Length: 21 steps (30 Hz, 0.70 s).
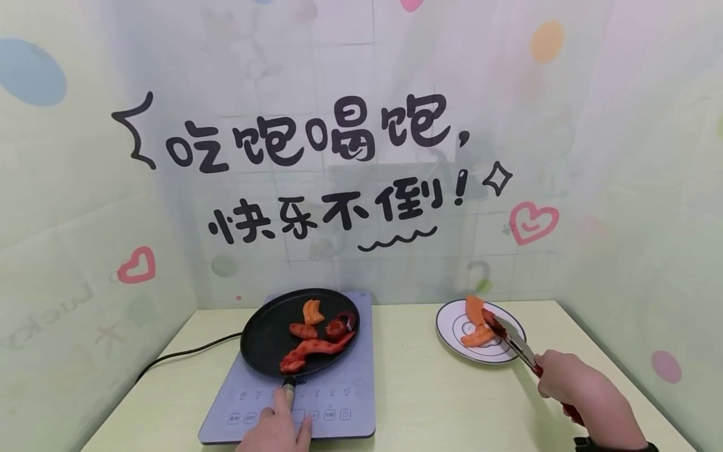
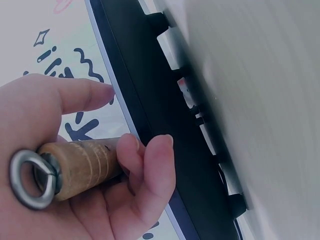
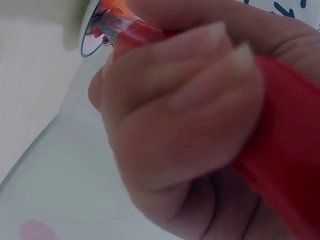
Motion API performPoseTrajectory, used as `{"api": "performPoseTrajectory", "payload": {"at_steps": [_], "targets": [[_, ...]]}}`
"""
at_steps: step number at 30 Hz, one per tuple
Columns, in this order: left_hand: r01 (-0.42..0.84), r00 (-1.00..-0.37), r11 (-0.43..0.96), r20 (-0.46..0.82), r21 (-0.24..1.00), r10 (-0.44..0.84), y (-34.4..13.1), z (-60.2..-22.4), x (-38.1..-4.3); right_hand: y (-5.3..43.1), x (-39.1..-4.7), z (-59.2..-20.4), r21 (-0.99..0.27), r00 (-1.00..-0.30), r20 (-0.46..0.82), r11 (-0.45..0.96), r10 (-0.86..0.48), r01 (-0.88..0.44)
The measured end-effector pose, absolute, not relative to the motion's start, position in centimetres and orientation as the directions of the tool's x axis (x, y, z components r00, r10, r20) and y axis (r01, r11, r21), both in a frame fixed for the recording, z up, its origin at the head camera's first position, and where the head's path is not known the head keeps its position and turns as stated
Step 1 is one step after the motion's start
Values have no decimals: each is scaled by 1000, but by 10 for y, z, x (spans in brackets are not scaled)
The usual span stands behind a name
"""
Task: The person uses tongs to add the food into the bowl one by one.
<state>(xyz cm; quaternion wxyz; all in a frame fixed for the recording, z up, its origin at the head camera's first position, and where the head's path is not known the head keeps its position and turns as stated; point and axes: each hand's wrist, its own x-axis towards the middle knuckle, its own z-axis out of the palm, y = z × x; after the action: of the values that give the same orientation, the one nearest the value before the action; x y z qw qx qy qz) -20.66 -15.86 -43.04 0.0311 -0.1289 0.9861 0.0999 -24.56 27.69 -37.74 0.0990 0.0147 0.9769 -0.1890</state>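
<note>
My left hand (image 1: pixel 275 432) grips the pan's wooden handle (image 2: pixel 87 165), which ends in a metal ring. Food lies in the black frying pan (image 1: pixel 265 339): an orange piece (image 1: pixel 312 312), a small reddish-brown piece (image 1: pixel 302 331), a round red piece (image 1: pixel 336 328) and a long red strip (image 1: pixel 319 348). Off to the right, my right hand (image 1: pixel 582 389) holds tongs (image 1: pixel 523 353) with red handles, their metal tips over a ringed white plate (image 1: pixel 448 323). A dark red piece (image 1: pixel 489 319) is at the tips; orange pieces (image 1: pixel 477 337) lie beside it.
Beneath the pan is a grey induction cooktop (image 1: pixel 363 383) with touch keys along its front. A black cord (image 1: pixel 192 351) runs left from behind it. The pale table (image 1: pixel 415 389) is bounded by a printed backdrop (image 1: pixel 395 276) on three sides.
</note>
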Motion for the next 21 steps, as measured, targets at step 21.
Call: {"api": "performPoseTrajectory", "payload": {"at_steps": [21], "targets": [[-259,-965,948,-75,185,-250,-160,-435,-209,281,-240,-369,-501,-968,-245,848,53,173]]}}
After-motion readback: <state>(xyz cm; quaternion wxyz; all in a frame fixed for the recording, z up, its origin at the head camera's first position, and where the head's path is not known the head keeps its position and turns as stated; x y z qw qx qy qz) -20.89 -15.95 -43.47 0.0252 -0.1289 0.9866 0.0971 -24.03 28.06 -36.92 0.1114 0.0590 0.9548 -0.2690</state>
